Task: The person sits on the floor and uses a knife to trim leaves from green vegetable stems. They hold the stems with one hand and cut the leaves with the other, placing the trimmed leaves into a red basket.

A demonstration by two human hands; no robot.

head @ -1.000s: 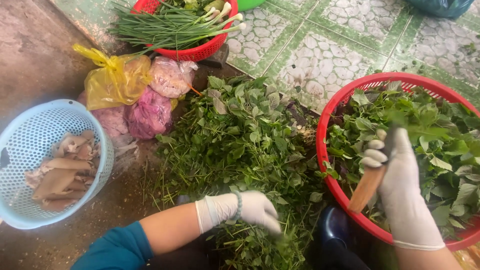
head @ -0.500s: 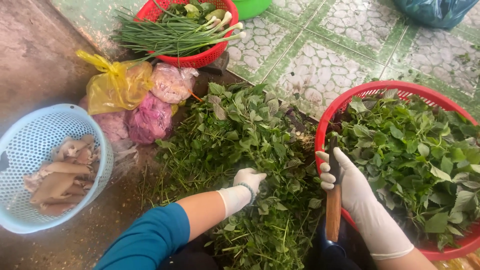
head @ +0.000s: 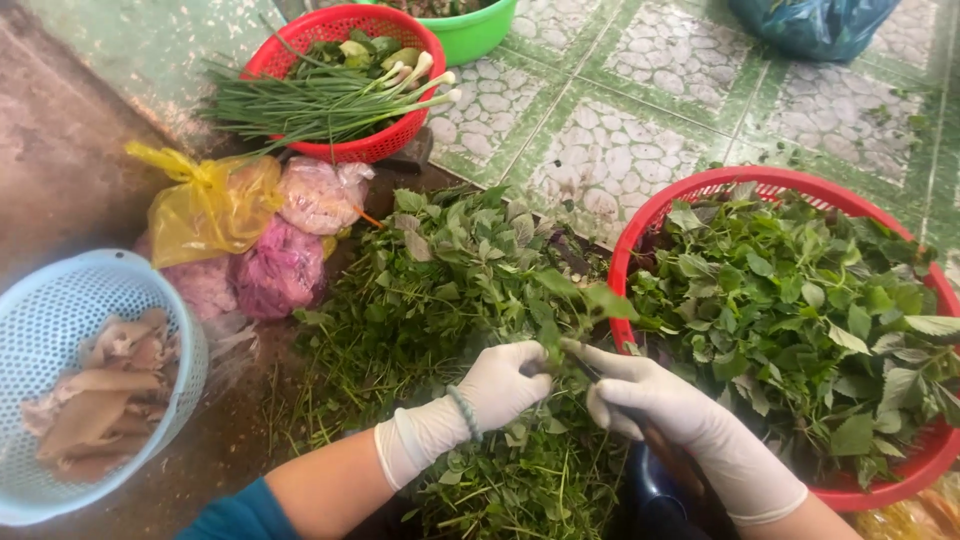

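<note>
Both my hands wear white gloves. My left hand point(head: 500, 388) pinches a leafy green sprig point(head: 570, 310) lifted from the pile of herbs point(head: 440, 320) on the floor. Close beside it, my right hand point(head: 660, 410) grips a knife whose wooden handle point(head: 668, 455) shows below the palm, with its fingertips touching the sprig's stem. The two hands meet just left of the big red basket point(head: 650, 215) filled with picked green leaves point(head: 800, 310).
A light blue basket point(head: 60, 290) with pale brownish pieces sits at left. Yellow point(head: 205, 205) and pink plastic bags point(head: 285, 270) lie behind the herb pile. A smaller red basket point(head: 385, 140) of green onions and a green bowl point(head: 480, 30) stand at the back on tiled floor.
My right hand came away from the red basket toward the herb pile. My left hand rose off the pile with a sprig, and the two hands now meet.
</note>
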